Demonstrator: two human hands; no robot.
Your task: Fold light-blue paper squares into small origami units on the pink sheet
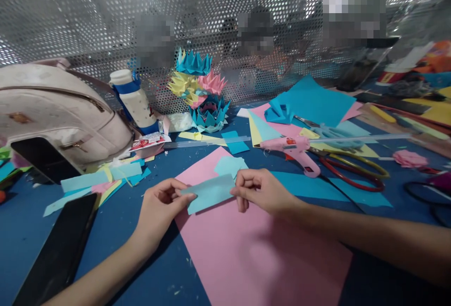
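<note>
Between both hands I hold a light blue strip of paper (211, 193) above a large pink sheet (239, 249). My left hand (160, 207) pinches its left end between thumb and fingers. At the right end, my right hand (259, 188) has thumb and fingertips closed on the strip. Just behind the strip, a torn light blue scrap (229, 165) lies on the pink sheet. Right of it rests a pink glue gun (296, 149) with a clear glue stick in its back. Scissors with red and yellow handles (359, 174) lie beside the gun.
Folded paper flowers (199, 87) stand at the back, near a white bottle (136, 102). A pale backpack (63, 109), a phone (45, 158) and another black phone (59, 249) are on the left. Blue sheets (313, 99) lie at the back right. A perforated metal panel (211, 10) closes the far side.
</note>
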